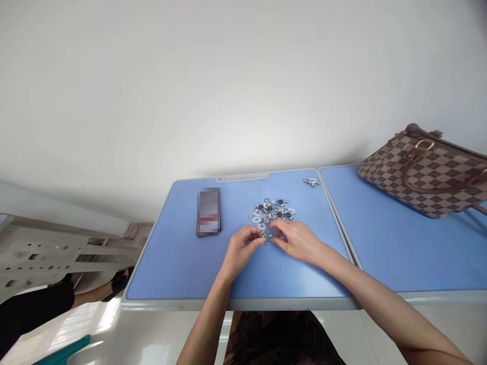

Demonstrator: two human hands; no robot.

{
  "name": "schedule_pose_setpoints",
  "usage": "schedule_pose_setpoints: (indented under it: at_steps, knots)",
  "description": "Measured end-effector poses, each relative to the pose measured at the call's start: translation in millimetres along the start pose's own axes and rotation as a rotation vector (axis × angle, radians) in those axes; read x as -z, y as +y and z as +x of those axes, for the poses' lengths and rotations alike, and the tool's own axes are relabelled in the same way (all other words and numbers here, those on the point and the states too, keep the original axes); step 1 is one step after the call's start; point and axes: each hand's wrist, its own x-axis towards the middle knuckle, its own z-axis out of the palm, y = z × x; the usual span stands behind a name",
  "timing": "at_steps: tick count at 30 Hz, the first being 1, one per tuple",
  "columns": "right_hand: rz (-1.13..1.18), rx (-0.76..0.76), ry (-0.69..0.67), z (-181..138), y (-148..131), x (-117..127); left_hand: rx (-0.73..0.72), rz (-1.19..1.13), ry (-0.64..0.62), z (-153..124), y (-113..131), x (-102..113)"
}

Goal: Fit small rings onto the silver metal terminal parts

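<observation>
A heap of small metal parts [272, 211], silver plates and dark rings, lies on the blue table [178, 258]. My left hand [243, 248] sits just in front of the heap, fingers pinched on a small metal piece [263, 236]. My right hand [299, 239] meets it from the right, fingertips closed at the same piece. Both hands rest low over the tabletop.
A dark phone [208, 211] lies left of the heap. One separate metal part [311, 181] sits at the table's back right corner. A checkered brown handbag [426, 172] stands on the adjoining blue table [399, 243]. Another person's leg and shoe [119, 280] show at lower left.
</observation>
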Motion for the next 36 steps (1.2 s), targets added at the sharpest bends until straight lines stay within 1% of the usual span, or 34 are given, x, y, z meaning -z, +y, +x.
schedule_pose_setpoints:
  at_steps: [3,6,9,12,16,18,21,23,25,27,30,33,36]
  knots:
    - [0.144,0.076,0.063,-2,-3,2,0.126,-0.322,-0.034,1,1,3]
    - [0.242,0.182,0.135,-3,-4,-3,0.167,-0.474,-0.065,1,2,1]
    - [0.28,0.249,0.184,-4,-3,-9,0.177,-0.52,-0.104,1,4,0]
    - [0.297,0.27,0.206,-4,-2,-13,0.185,-0.538,-0.118,1,6,-1]
    - [0.317,0.249,0.212,-4,-3,-13,0.191,-0.588,-0.149,0,6,-1]
    - [0.346,0.212,0.194,-5,-6,-13,0.18,-0.592,-0.124,0,5,-1]
    - [0.469,0.093,0.157,-6,-12,-13,0.134,-0.535,-0.045,-1,3,-1]
    - [0.591,-0.005,0.117,-6,-16,-12,0.072,-0.461,0.001,-1,3,-2]
    - [0.702,-0.081,0.058,-5,-18,-11,-0.009,-0.337,0.051,-2,4,-2]
    - [0.766,-0.133,0.03,-4,-17,-10,-0.086,-0.161,0.101,-2,6,-2]
    - [0.794,-0.185,0.072,-2,-15,-13,-0.168,0.044,0.118,-2,11,-3]
    - [0.834,-0.215,0.113,1,-12,-20,-0.203,0.103,0.11,-3,14,-4]
    - [0.897,-0.239,0.122,3,-11,-27,-0.224,0.144,0.112,-4,12,-6]
